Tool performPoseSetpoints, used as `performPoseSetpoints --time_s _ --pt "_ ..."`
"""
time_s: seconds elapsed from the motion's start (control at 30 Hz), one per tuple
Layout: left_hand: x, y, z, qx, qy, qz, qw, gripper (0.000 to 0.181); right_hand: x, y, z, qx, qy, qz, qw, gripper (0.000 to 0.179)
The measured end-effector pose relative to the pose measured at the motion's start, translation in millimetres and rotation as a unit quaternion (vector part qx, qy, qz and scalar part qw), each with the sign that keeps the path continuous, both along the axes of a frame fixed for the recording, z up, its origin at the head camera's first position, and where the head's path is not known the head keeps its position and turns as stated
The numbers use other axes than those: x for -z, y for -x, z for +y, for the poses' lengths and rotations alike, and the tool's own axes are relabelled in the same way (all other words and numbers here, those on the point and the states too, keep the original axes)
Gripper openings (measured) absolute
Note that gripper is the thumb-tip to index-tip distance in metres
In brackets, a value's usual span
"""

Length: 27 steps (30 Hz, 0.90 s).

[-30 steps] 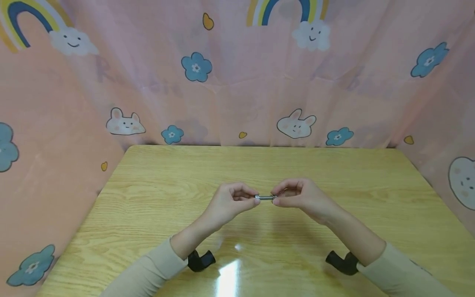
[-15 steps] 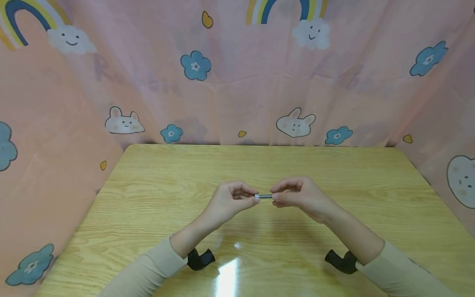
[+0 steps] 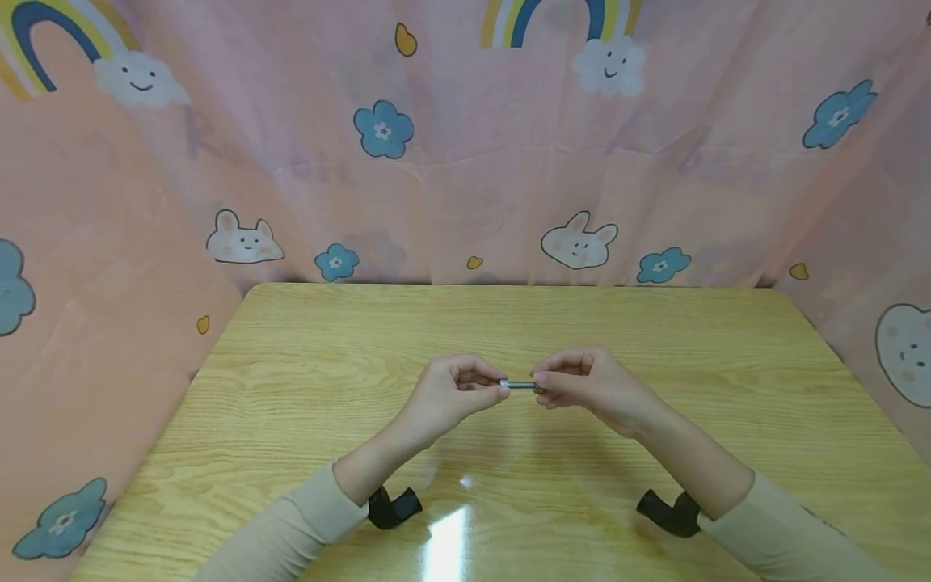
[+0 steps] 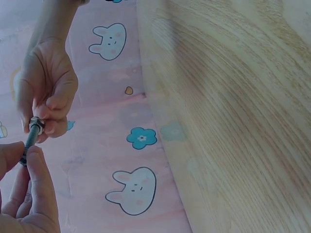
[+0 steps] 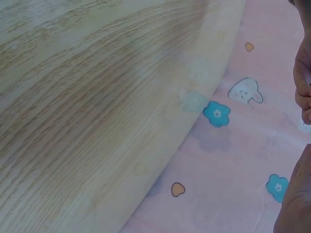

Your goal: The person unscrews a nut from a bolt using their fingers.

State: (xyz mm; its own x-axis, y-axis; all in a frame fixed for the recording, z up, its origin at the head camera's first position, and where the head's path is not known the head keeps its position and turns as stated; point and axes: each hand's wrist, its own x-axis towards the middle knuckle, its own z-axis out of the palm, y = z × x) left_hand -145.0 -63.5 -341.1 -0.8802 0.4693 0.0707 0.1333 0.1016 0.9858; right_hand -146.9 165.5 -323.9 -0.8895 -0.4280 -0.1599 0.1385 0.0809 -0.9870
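Note:
A silver metal bolt point(image 3: 520, 385) lies level between my two hands, above the table. My left hand point(image 3: 454, 398) pinches its head end between thumb and fingers. At the opposite end, thumb and fingers of my right hand point(image 3: 592, 390) pinch a nut. Seen from the left wrist, the nut point(image 4: 37, 124) sits around the threaded shaft point(image 4: 31, 137) at the right fingertips, while the left thumb and finger mostly cover the bolt head. In the right wrist view, parts of the right hand point(image 5: 296, 199) and left hand point(image 5: 303, 80) show at the edge; the bolt is outside that view.
The wood-grain table point(image 3: 349, 323) spreads beneath both hands. A pink printed curtain point(image 3: 465, 202) stands along its back and sides. Black curved pieces, one at the left wrist point(image 3: 393, 509) and one at the right wrist point(image 3: 669, 513), stick out by the sleeves.
My right thumb has slid upward over the nut, against the right fingers. The left hand keeps its hold on the bolt head, and both arms stay nearly still.

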Motion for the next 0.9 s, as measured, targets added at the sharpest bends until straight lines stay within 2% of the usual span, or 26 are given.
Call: performPoseSetpoints --time_s 0.1,0.23,0.47,0.57,0.77,0.9 --pt "0.2 -0.7 -0.3 0.001 -0.002 -0.005 1.0 0.018 1.6 -0.9 0.9 0.002 -0.003 0.02 0.9998 0.01" --pt "-0.1 -1.0 -0.7 -0.002 0.0 -0.009 1.0 0.018 4.0 -0.7 1.1 0.006 -0.011 0.03 0.9995 0.021" --pt "-1.3 0.5 0.0 -0.007 0.006 -0.005 0.9999 0.019 1.3 1.4 -1.4 -0.001 -0.005 -0.013 0.9999 0.034" --pt "-1.4 0.5 -0.3 -0.007 0.005 -0.004 1.0 0.019 -0.2 0.7 -2.1 -0.001 -0.005 -0.023 0.9997 0.033" --pt "-1.2 0.8 -0.8 -0.003 0.001 -0.007 1.0 0.018 1.4 -0.1 -0.9 0.003 0.003 0.017 0.9998 0.013" --pt "-1.2 1.3 -1.0 -0.004 0.002 -0.008 1.0 0.018 2.1 0.8 -0.2 0.004 -0.006 0.029 0.9996 0.022"
